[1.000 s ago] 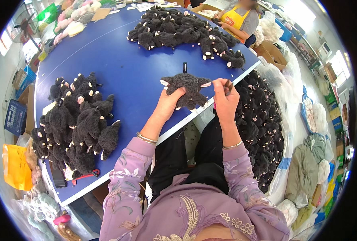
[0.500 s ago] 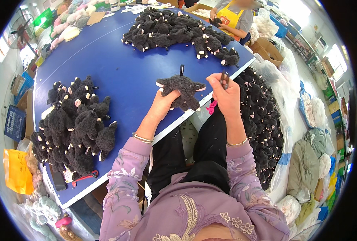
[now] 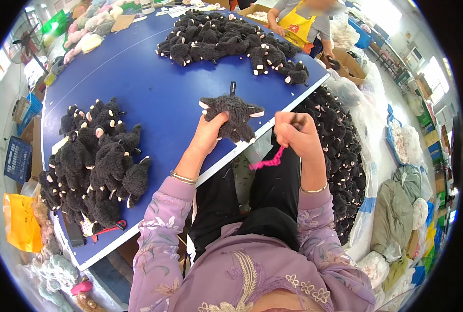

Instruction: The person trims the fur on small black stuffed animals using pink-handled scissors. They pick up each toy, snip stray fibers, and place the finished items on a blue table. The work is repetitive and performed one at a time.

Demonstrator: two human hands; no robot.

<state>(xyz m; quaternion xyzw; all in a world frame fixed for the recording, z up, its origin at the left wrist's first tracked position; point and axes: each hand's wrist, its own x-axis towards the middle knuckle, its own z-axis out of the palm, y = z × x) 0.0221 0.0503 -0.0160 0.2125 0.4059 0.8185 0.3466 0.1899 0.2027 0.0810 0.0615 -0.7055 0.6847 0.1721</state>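
My left hand [image 3: 209,134] is closed around a black curly plush toy [image 3: 235,118] with pale ears or paws, held over the table's near edge. A short black ribbon tag [image 3: 233,88] stands up from the toy's top. To the right of it, apart from the toy, my right hand [image 3: 300,136] is curled into a fist around a small dark tool, now almost wholly hidden by the fingers. From this fist trails a bright pink cord [image 3: 268,164].
Black plush toys form a pile [image 3: 98,161] on the blue table [image 3: 153,83] at left, and another pile [image 3: 216,40] at the far side. More fill a large bag [image 3: 338,161] at right. A red-handled tool [image 3: 109,230] lies near the left corner. A person in a yellow apron [image 3: 298,30] stands beyond.
My right hand has moved slightly right and down and turned, hiding the dark tool, while the pink cord swings out leftward. The other person's hand has reached down toward a cardboard box.
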